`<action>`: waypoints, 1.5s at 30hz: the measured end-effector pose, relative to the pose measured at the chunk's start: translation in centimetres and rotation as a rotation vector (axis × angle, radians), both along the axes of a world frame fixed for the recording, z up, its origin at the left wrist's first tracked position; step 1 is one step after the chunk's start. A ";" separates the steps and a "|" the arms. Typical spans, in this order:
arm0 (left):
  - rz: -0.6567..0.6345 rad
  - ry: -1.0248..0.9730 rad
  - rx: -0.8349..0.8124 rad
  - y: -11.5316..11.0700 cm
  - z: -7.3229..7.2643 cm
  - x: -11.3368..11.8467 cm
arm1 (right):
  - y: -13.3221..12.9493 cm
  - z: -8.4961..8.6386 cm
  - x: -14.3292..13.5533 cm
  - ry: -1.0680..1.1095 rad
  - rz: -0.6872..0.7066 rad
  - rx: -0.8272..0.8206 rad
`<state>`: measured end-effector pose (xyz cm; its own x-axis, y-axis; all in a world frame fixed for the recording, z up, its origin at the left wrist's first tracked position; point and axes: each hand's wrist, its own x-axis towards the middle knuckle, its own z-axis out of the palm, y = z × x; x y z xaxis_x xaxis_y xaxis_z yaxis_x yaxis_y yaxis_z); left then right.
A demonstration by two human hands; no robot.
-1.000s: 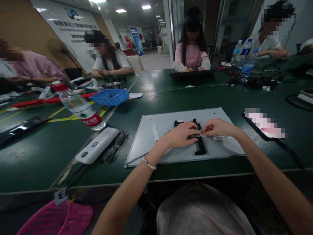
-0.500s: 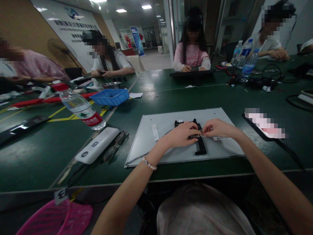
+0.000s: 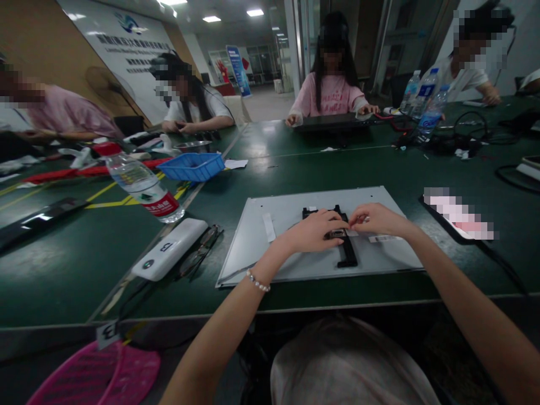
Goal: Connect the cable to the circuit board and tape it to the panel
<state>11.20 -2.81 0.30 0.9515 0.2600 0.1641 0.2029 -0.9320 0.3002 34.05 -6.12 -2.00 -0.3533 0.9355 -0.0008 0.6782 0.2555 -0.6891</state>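
Note:
A pale grey flat panel [image 3: 291,265] lies on the table in front of me, with a black plastic bracket [image 3: 347,252] on it. My left hand [image 3: 314,232] rests over the bracket, thumb and fingers closed around its middle, where a small metallic connector part [image 3: 337,232] shows. Just to the right, my right hand [image 3: 377,218] is pinched at the bracket's edge. A small pale strip [image 3: 351,232] shows beneath its fingertips; the grip itself is partly hidden. A thin cable runs from under my left wrist along the panel's left side.
Left of the panel are glasses [image 3: 200,251], a white power bank [image 3: 171,249], a water bottle [image 3: 145,188] and a blue basket [image 3: 192,167]. A phone [image 3: 455,216] with a cable lies right. Several people sit around the table; a pink basket [image 3: 97,371] is below its edge.
My hands stay almost in place, with the right fingertips slightly shifted and more of the pale strip showing. Across the table, the person in pink has spread both hands to the dark panel's sides.

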 end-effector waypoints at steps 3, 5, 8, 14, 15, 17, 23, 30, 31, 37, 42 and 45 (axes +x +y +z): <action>0.011 -0.016 -0.037 0.7 1.1 -0.7 | 0.1 0.1 0.1 0.035 -0.036 0.052; 0.084 -0.035 -0.022 1.5 2.1 -1.7 | 0.1 0.1 0.2 0.046 -0.057 0.090; 0.310 -0.056 0.044 3.2 3.3 -4.1 | 0.1 0.1 0.2 0.052 -0.071 0.123; 0.639 0.001 0.110 6.2 2.0 -10.5 | 0.0 -0.2 0.0 0.050 -0.067 0.138; 0.679 -0.002 0.098 6.5 1.4 -11.4 | 0.0 -0.2 0.0 0.052 -0.066 0.137; 0.739 0.013 0.055 6.9 0.4 -12.6 | -0.1 -0.3 -0.1 0.059 -0.064 0.136; 0.712 0.067 -0.083 7.2 -0.4 -13.2 | -0.2 -0.4 -0.3 0.046 -0.067 0.147; 0.780 -0.065 -0.180 7.1 0.5 -13.2 | 0.0 -0.4 -0.2 0.035 -0.066 0.167; 0.779 -0.116 -0.227 7.0 0.7 -13.3 | -0.1 -0.3 -0.3 0.038 -0.068 0.178; 0.680 -0.349 -0.541 5.7 2.4 -13.5 | -0.3 -0.1 -1.0 0.077 -0.094 0.240; 0.605 -0.144 -0.638 5.1 2.2 -12.9 | -0.4 -0.1 -1.8 0.089 -0.090 0.289; 0.559 -0.011 -0.658 5.2 1.5 -12.7 | -0.5 -0.1 -2.2 0.058 -0.090 0.326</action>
<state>-1.49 2.36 1.80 0.6545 0.7353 -0.1760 0.5739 -0.3316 0.7488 31.83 -6.65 -2.14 -0.2601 0.9107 0.3208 0.6703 0.4094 -0.6190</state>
